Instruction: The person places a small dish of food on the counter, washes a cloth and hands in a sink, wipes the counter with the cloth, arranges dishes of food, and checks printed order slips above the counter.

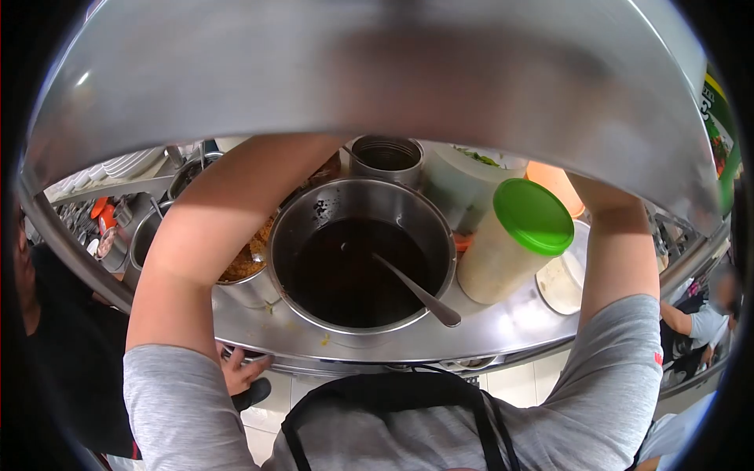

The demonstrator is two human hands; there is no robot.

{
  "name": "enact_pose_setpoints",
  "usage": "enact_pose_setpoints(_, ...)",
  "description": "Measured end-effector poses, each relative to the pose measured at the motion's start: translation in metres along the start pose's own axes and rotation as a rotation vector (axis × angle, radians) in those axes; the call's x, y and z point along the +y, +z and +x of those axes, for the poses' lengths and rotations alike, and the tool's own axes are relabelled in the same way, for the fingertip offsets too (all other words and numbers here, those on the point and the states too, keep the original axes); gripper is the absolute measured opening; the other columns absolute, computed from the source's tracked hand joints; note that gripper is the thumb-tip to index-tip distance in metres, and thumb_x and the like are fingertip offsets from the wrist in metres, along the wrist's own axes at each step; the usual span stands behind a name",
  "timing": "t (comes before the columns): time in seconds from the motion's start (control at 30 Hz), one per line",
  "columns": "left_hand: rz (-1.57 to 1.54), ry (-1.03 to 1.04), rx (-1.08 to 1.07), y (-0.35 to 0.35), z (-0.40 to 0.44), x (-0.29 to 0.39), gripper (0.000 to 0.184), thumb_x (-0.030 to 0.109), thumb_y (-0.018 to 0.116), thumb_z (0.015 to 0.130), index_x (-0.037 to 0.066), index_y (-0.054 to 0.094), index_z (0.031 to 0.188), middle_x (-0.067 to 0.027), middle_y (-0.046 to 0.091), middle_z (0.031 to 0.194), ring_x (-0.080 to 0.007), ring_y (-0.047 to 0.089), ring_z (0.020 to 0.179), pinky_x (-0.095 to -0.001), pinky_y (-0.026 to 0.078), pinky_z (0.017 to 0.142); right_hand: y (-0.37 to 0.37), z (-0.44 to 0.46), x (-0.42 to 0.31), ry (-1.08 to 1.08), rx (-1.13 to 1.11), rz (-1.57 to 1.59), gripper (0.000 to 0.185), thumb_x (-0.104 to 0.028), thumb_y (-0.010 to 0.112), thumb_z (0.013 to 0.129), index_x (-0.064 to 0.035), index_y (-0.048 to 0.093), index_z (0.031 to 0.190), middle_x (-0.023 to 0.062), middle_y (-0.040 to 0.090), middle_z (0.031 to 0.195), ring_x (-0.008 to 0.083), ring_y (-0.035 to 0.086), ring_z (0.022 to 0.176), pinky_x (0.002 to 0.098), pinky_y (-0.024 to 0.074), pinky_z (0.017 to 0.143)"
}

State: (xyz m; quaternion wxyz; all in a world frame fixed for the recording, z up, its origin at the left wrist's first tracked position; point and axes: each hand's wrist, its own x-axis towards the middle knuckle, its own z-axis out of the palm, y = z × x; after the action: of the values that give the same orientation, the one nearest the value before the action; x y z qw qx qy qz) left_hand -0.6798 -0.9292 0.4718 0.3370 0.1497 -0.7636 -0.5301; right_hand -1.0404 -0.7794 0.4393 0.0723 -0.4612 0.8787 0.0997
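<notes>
Both of my forearms reach forward under a steel shelf, which hides my left hand and my right hand. Between the arms stands a wide steel bowl of dark liquid, with a metal spoon or ladle handle leaning over its front rim. My right forearm passes beside a cloudy plastic container with a green lid. Behind that container is an orange tub. My left forearm crosses above a steel pot of orange-brown crumbly food. What my hands touch is out of sight.
An open tin and a translucent tub with green leaves stand behind the bowl. A white dish sits on the right. At left are stacked plates and another person's hand, below the counter edge.
</notes>
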Motion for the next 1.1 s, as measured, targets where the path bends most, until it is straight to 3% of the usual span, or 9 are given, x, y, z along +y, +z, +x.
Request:
enact_pose_setpoints(0.43,-0.037,-0.045,-0.047,0.017,-0.038,-0.010,0.032,0.012,0.046,0.085,-0.003,0.043,0.113,-0.0163,0.049,0.111,-0.0270,0.055,0.096,-0.0315,0.051,0.079,-0.033,-0.002,-0.046,0.039,-0.002,-0.121,0.041,-0.025,0.068,0.069,-0.0060,0.055,0.103,0.0092,0.059,0.100,0.0193,0.057,0.092,0.0372,0.0511,0.067)
enact_pose_setpoints(0.47,-0.189,-0.041,0.020,0.010,-0.039,-0.021,0.036,0.009,0.044,0.084,-0.006,0.040,0.117,-0.0176,0.047,0.116,-0.0300,0.054,0.099,-0.0343,0.050,0.083,-0.030,0.001,-0.048,0.039,-0.013,-0.105,0.041,-0.025,0.068,0.069,-0.0060,0.055,0.103,0.0092,0.059,0.100,0.0193,0.057,0.092,0.0373,0.0511,0.067)
enact_pose_setpoints(0.6,-0.203,-0.164,-0.079,0.006,-0.066,-0.005,0.039,0.006,0.041,0.084,-0.008,0.036,0.120,-0.0195,0.046,0.115,-0.0304,0.057,0.094,-0.0307,0.051,0.081,-0.019,0.056,-0.010,-0.066,-0.078,0.130,0.042,-0.027,0.067,0.070,-0.0083,0.055,0.105,0.0087,0.059,0.100,0.0213,0.057,0.092,0.0398,0.0510,0.068)
enact_pose_setpoints(0.67,-0.189,-0.182,-0.164,0.001,-0.075,-0.001,0.041,0.005,0.041,0.085,-0.013,0.031,0.121,-0.0203,0.046,0.113,-0.0263,0.055,0.096,-0.0303,0.051,0.083,-0.019,0.067,0.019,-0.149,-0.116,0.275,0.042,-0.030,0.067,0.072,-0.0104,0.054,0.107,0.0083,0.060,0.099,0.0232,0.058,0.091,0.0421,0.0509,0.068)
enact_pose_setpoints(0.73,-0.205,-0.182,-0.153,0.000,-0.084,0.001,0.041,0.005,0.041,0.085,-0.012,0.031,0.121,-0.0203,0.046,0.113,-0.0260,0.056,0.096,-0.0305,0.051,0.083,-0.028,0.056,0.028,-0.111,0.048,0.579,0.038,-0.022,0.066,0.073,-0.0093,0.056,0.107,0.0112,0.061,0.096,0.0223,0.060,0.077,0.0313,0.0499,0.070)
enact_pose_setpoints(0.83,-0.197,-0.202,-0.103,-0.001,-0.098,0.002,0.041,0.005,0.041,0.085,-0.012,0.032,0.121,-0.0200,0.047,0.112,-0.0250,0.056,0.095,-0.0305,0.051,0.082,-0.056,0.034,0.022,-0.199,0.366,0.695,0.037,-0.023,0.065,0.073,-0.0096,0.057,0.107,0.0117,0.061,0.096,0.0233,0.060,0.079,0.0321,0.0491,0.071)
enact_pose_setpoints(0.97,-0.173,-0.274,-0.026,-0.009,-0.107,-0.001,0.041,0.004,0.041,0.084,-0.012,0.033,0.121,-0.0191,0.047,0.112,-0.0235,0.056,0.095,-0.0301,0.053,0.078,-0.080,0.019,-0.045,-0.480,0.663,0.443,0.036,-0.023,0.064,0.074,-0.0100,0.057,0.107,0.0123,0.060,0.098,0.0247,0.059,0.081,0.0332,0.0481,0.073)
enact_pose_setpoints(1.1,-0.208,-0.253,-0.021,-0.010,-0.113,0.000,0.040,0.003,0.041,0.084,-0.012,0.033,0.121,-0.0189,0.047,0.112,-0.0231,0.055,0.096,-0.0304,0.053,0.077,-0.080,0.023,-0.128,-0.706,0.811,0.103,0.036,-0.024,0.063,0.074,-0.0104,0.057,0.107,0.0130,0.060,0.099,0.0260,0.058,0.083,0.0342,0.0471,0.075)
